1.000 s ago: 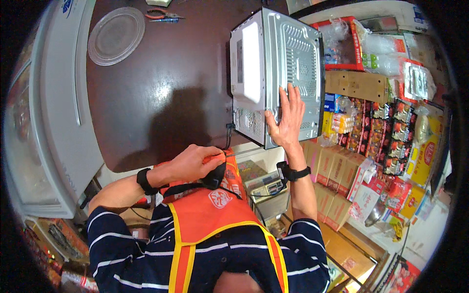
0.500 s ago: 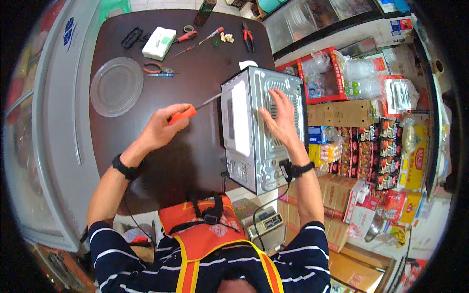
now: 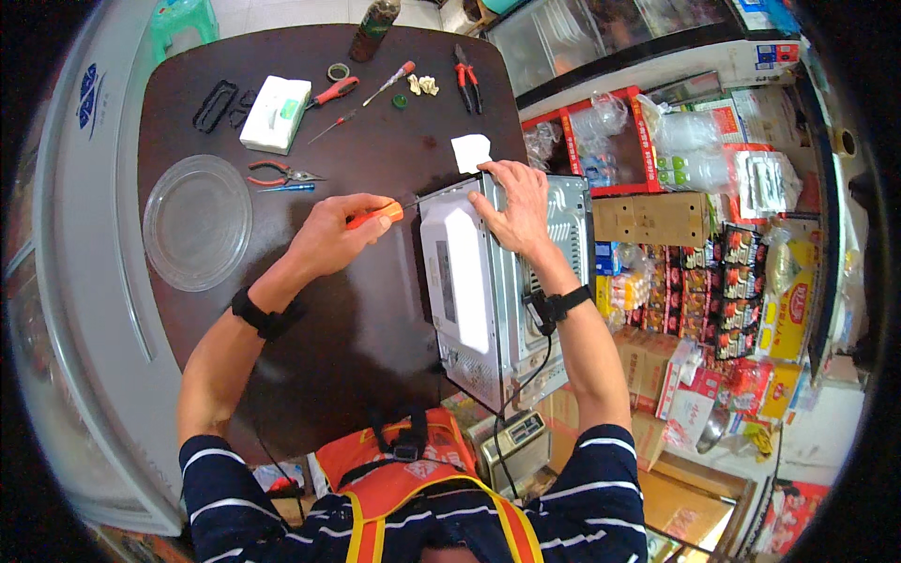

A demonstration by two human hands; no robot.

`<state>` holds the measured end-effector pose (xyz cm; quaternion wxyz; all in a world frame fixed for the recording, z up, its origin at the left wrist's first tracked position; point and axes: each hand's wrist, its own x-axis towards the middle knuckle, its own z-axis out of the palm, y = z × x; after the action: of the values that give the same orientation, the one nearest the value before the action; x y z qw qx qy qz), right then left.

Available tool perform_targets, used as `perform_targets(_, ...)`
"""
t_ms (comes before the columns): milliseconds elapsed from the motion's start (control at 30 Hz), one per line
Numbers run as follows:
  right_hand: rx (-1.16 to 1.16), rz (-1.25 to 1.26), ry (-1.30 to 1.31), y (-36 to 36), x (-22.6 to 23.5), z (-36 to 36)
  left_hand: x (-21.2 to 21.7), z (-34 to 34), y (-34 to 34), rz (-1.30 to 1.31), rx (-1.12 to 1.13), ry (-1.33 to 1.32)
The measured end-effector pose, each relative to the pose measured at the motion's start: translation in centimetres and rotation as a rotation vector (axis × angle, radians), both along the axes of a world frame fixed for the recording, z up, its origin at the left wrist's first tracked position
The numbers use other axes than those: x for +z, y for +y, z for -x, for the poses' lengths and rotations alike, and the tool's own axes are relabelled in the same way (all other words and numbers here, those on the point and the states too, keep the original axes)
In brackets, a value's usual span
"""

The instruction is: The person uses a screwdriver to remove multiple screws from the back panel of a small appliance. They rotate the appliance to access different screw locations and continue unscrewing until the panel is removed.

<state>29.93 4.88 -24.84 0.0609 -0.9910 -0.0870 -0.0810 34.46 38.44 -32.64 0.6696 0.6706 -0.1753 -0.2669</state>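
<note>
My left hand (image 3: 343,230) is closed around the orange handle of a screwdriver (image 3: 389,215). Its thin shaft points right, to the far left edge of a microwave oven (image 3: 507,281); whether the tip sits in a screw is too small to tell. The oven is a silvery metal box with vent slots and a white panel, standing at the table's right side. My right hand (image 3: 514,208) grips its far edge, fingers over the corner and thumb on the near side. A scrap of white paper (image 3: 470,152) lies just beyond that corner.
On the dark table (image 3: 338,319) lie a round glass plate (image 3: 199,223), needle-nose pliers (image 3: 286,174), a white tissue pack (image 3: 275,114), more screwdrivers, red-handled pliers (image 3: 467,80) and a bottle (image 3: 374,28). Packed shelves (image 3: 676,235) stand right; a grey fridge door (image 3: 99,235) stands left.
My right hand has slid from the oven's vented face to its far edge and closed there. The oven now sits tilted differently and nearer me. The screwdriver has moved slightly right.
</note>
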Motion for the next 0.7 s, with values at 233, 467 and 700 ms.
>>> perform_targets(233, -0.056, -0.003, 0.010, 0.3, -0.3, -0.8, -0.1, -0.6, -0.3, 0.007, -0.025, 0.000)
perform_targets(467, -0.063, -0.014, -0.009, 0.2, -0.6, -0.9, -0.2, -0.7, -0.4, 0.018, -0.020, -0.024)
perform_targets(700, -0.059, -0.007, -0.020, 0.4, -0.5, -1.0, 1.2, -2.2, -0.2, 0.040, -0.072, -0.037)
